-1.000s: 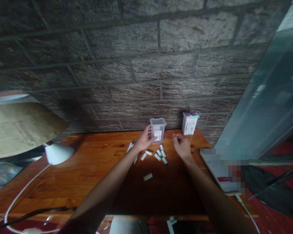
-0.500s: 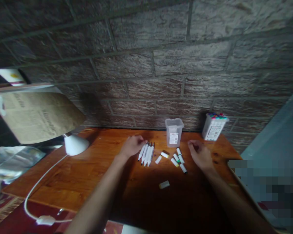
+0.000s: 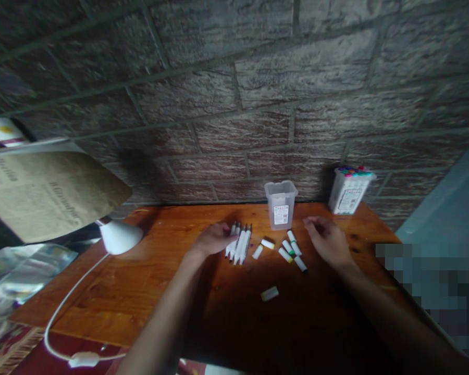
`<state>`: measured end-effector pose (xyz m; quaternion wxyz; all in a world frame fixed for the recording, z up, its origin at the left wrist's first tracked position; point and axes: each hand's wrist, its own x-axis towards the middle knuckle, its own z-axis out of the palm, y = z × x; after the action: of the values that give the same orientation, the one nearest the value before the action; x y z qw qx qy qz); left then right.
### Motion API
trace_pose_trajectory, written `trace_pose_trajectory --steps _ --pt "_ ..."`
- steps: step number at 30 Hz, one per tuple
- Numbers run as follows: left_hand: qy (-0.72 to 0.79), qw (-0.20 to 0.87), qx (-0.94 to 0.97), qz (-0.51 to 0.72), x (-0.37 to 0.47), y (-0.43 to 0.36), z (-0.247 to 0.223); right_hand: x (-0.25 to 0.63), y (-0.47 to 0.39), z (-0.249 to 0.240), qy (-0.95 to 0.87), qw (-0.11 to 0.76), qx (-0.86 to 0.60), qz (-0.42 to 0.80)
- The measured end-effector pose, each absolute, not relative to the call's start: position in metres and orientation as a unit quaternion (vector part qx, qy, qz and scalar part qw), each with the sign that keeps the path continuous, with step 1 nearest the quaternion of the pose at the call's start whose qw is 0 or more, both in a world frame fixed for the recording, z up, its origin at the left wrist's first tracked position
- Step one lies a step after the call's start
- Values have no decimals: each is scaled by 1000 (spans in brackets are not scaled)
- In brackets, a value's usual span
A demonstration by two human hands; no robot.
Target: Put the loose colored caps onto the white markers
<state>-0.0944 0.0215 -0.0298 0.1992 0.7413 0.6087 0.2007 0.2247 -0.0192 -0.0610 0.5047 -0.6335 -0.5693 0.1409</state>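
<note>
Several white uncapped markers [image 3: 241, 246] with dark tips lie side by side on the wooden table. My left hand [image 3: 211, 238] is at their left side, its thumb across the leftmost marker and its fingers bent by that marker's upper end. My right hand [image 3: 330, 242] rests on the table to the right, fingers loosely bent and apart, with nothing visible in them. Between the hands lie loose marker caps, among them a green-banded cap [image 3: 288, 247], a dark-ended cap [image 3: 300, 264] and a yellow-banded cap [image 3: 268, 244]. Another yellow-ended cap [image 3: 269, 294] lies nearer me.
A clear plastic box [image 3: 281, 205] with a label stands behind the caps. A second box [image 3: 350, 194], full of markers with coloured ends, stands at the back right. A lamp [image 3: 121, 235] with a paper shade is at left, its cord over the table edge. A brick wall closes the back.
My left thumb has moved right, over the leftmost marker. My right hand stays beside the caps with its fingers slightly more apart. The camera view has shifted a little.
</note>
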Motion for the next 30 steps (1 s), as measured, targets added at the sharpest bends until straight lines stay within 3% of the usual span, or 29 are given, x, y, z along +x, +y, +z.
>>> trace_pose_trajectory --steps 7,13,21,30 --pt "666 145 721 124 -91 22 -23 230 -18 -66 -572 500 -634 142" --pt "642 25 746 176 -71 9 -17 241 -13 -76 -560 527 -622 148" --pt "648 59 757 69 -52 -5 -15 237 -17 -67 -552 521 -632 155" --pt "632 86 758 135 -51 -6 -9 231 -17 -72 -568 524 -612 168"
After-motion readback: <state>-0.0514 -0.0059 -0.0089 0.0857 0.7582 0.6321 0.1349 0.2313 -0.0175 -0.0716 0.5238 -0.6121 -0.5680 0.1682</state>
